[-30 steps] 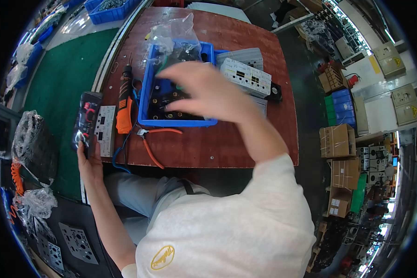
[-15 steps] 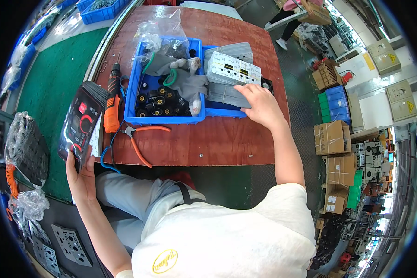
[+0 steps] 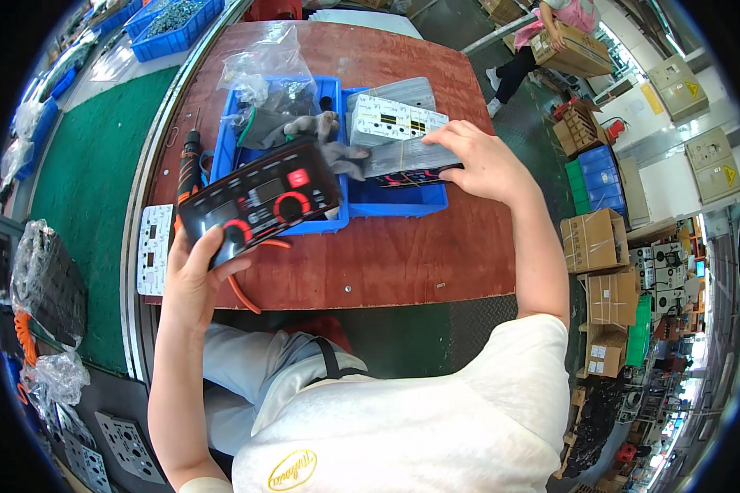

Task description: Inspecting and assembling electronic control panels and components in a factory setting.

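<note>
My left hand (image 3: 191, 287) grips a glossy black panel (image 3: 259, 201) with red printed rings, thumb on its face. It is held up and tilted over the left blue bin (image 3: 339, 123), hiding part of what lies inside. Grey work gloves (image 3: 263, 131) lie in that bin. My right hand (image 3: 492, 168) is closed on the right end of a banded stack of thin panels (image 3: 407, 158), its grey side up and black and red showing along the near edge. This stack is tilted over the right blue bin (image 3: 395, 204). Just behind it sit white printed panels (image 3: 396, 122).
A power screwdriver (image 3: 191, 164) lies at the left of the red-brown table (image 3: 386, 267), beside a white panel (image 3: 154, 255). Orange-handled pliers (image 3: 243, 297) show partly below the held panel. A clear plastic bag (image 3: 275, 62) rests on the left bin. At far right a person carries a carton (image 3: 575, 53).
My left hand has swung the black panel rightward and turned it level over the left bin. My right hand has raised the banded stack's near side. The person at the back has come further into view.
</note>
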{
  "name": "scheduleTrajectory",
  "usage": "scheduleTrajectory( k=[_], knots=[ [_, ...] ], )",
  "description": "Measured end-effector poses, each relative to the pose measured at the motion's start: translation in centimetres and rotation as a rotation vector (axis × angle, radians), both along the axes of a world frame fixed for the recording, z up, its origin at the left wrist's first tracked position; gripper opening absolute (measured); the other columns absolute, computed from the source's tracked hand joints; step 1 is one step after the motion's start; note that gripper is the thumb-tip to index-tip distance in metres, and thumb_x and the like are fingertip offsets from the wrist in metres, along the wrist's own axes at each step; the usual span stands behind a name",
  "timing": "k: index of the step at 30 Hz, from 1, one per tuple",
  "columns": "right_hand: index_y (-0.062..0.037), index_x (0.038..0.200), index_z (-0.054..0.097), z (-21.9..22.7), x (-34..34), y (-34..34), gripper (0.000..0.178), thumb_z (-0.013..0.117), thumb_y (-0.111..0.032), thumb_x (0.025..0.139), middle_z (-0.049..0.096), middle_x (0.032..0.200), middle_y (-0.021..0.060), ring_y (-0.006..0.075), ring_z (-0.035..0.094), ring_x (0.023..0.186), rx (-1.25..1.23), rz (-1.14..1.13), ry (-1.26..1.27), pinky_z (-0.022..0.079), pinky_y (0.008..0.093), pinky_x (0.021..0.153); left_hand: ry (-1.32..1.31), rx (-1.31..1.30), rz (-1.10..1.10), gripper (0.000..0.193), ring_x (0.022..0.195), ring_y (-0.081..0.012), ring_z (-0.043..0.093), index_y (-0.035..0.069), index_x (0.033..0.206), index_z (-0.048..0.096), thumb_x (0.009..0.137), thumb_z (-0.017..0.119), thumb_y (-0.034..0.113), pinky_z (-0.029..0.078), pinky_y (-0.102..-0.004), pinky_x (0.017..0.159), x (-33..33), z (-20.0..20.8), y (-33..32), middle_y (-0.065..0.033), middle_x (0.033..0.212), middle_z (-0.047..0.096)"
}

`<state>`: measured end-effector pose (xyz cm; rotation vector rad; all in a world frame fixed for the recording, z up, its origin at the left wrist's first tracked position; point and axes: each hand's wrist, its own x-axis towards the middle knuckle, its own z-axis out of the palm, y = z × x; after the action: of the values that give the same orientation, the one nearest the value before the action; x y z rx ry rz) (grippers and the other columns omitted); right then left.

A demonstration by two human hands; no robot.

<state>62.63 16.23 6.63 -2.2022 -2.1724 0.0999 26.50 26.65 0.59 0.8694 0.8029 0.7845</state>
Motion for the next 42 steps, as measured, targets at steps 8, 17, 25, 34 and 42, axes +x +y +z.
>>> scheduleTrajectory(
  k=[8, 17, 25, 34, 42],
  knots=[
    [-0.0086, 0.113, 0.055, 2.1, 1.9, -1.8, 0.045, 0.068, -0.006, 0.07, 0.055, 0.109, 0.0057, 0.0243, 0.053, 0.105, 0.046, -0.057, 0.01, 0.046, 0.0351, 0.086, 0.221, 0.181, -0.256, 0.034, 0.088, -0.0148, 0.062, 0.002, 0.112, 0.049, 0.084, 0.064, 0.011, 0.056, -0.0276, 0.062, 8.2, 0.3, 2.1, -0.0079, 0.1, 0.06],
    [-0.0086, 0.109, 0.054, 2.2, 3.9, -3.7, 0.045, 0.069, -0.003, 0.067, 0.054, 0.109, 0.0059, 0.0255, 0.052, 0.105, 0.101, -0.115, 0.011, 0.048, 0.0369, 0.083, 0.532, 0.587, -0.451, 0.03, 0.073, -0.0158, 0.062, 0.002, 0.103, 0.046, 0.081, 0.065, 0.009, 0.047, -0.027, 0.06, 14.5, -2.1, 2.8, -0.0103, 0.084, 0.062],
    [-0.0082, 0.109, 0.055, 5.6, 3.1, -4.9, 0.053, 0.072, 0.002, 0.06, 0.055, 0.111, 0.0079, 0.0294, 0.054, 0.103, 0.187, -0.096, 0.089, 0.047, 0.0378, 0.083, 0.677, 1.591, -0.51, 0.038, 0.086, -0.025, 0.06, 0.008, 0.099, 0.051, 0.067, 0.071, 0.013, 0.037, -0.0417, 0.089, 17.0, -3.9, 2.8, -0.0073, 0.092, 0.062],
    [-0.0051, 0.116, 0.054, 0.2, 5.7, 3.0, 0.049, 0.07, -0.002, 0.07, 0.054, 0.116, 0.0084, 0.0201, 0.053, 0.107, 0.472, -0.067, 0.708, 0.04, 0.03, 0.092, 0.718, 1.46, -0.488, 0.043, 0.1, -0.0193, 0.052, 0.011, 0.1, 0.052, 0.063, 0.073, 0.015, 0.032, -0.0398, 0.094, 17.6, -4.8, 2.1, -0.0016, 0.094, 0.061],
    [0.0016, 0.115, 0.057, -3.5, 11.4, 7.9, 0.044, 0.065, -0.028, 0.083, 0.061, 0.1, 0.006, 0.0157, 0.057, 0.094, 0.168, -0.323, 1.201, 0.041, 0.0266, 0.087, 0.755, 1.195, -0.455, 0.039, 0.097, -0.0279, 0.054, 0.003, 0.105, 0.049, 0.079, 0.065, 0.026, 0.03, -0.0477, 0.096, 18.2, -4.6, 2.0, -0.0116, 0.089, 0.06]
  ],
)
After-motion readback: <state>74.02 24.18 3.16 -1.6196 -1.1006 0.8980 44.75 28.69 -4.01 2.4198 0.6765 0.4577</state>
